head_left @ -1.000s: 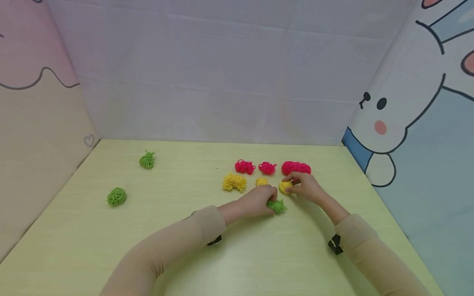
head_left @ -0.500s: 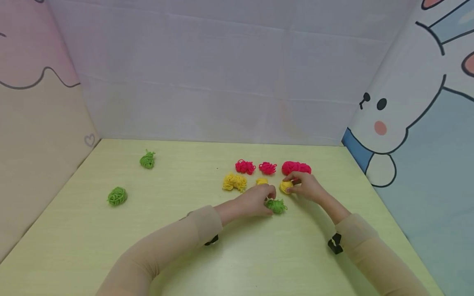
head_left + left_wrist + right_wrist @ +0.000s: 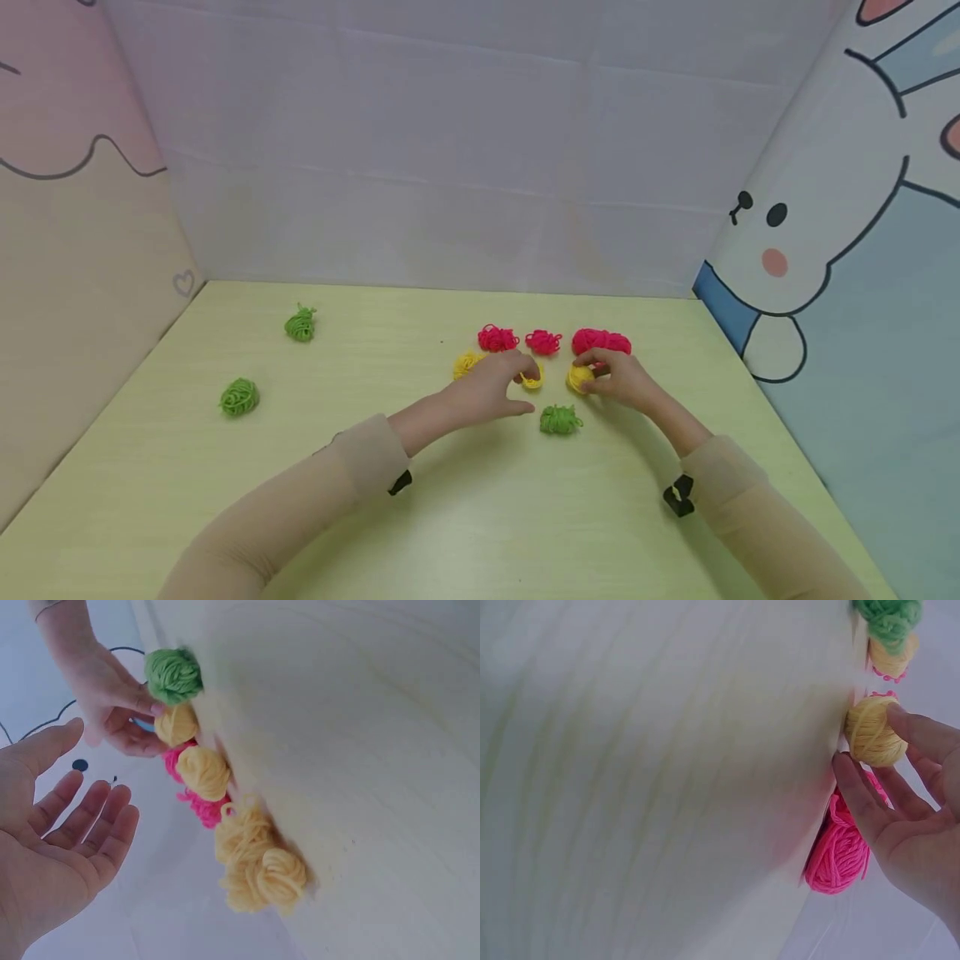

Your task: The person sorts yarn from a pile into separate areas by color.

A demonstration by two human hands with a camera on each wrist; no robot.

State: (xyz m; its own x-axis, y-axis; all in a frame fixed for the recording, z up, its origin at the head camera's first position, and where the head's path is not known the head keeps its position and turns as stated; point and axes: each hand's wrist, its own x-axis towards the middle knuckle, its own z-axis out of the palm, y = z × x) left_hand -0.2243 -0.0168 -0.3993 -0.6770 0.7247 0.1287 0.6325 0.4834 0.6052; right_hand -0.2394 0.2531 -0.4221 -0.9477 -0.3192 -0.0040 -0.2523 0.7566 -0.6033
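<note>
My left hand [image 3: 489, 390] hovers with spread, relaxed fingers and nothing in its grasp. Below and behind it lie a loose yellow yarn bundle [image 3: 259, 859] and a small yellow yarn ball [image 3: 203, 773], both partly covered by that hand in the head view. A green yarn ball [image 3: 560, 420] sits on the table just right of the left thumb. With thumb and fingers, my right hand [image 3: 618, 379] holds another yellow yarn ball [image 3: 874, 733] at the table surface. A long pink yarn skein [image 3: 838, 851] lies beyond the right fingers.
Two smaller pink yarn bundles, the left one [image 3: 498, 338] and the middle one [image 3: 543, 342], lie along the back row. On the left side rest two green yarn balls, one farther [image 3: 300, 324] and one nearer [image 3: 240, 397]. Cloth walls [image 3: 450, 167] enclose the table's back and sides.
My left hand has let go of the green yarn ball and drawn back up and to the left, fingers spreading. The right hand stays on its yellow ball.
</note>
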